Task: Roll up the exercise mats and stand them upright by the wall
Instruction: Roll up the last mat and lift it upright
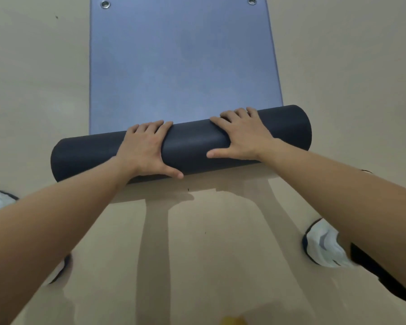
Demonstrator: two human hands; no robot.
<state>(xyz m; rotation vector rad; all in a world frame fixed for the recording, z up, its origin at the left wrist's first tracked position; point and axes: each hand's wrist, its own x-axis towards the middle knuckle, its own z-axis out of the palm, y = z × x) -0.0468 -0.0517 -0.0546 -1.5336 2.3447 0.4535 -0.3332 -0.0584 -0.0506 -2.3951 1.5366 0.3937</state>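
A blue exercise mat (181, 66) lies flat on the floor, running away from me, with two metal eyelets at its far corners. Its near part is wound into a thick dark roll (192, 141) lying slightly askew, the right end farther away. My left hand (145, 148) rests on the roll left of centre, fingers spread over the top and thumb on the near side. My right hand (239, 134) lies on the roll right of centre in the same way, fingers draped over the far side.
Beige floor (338, 66) surrounds the mat on every side. My white shoes (324, 245) show at the lower right and the left edge. A small yellow thing (232, 321) peeks in at the bottom edge. No wall is in view.
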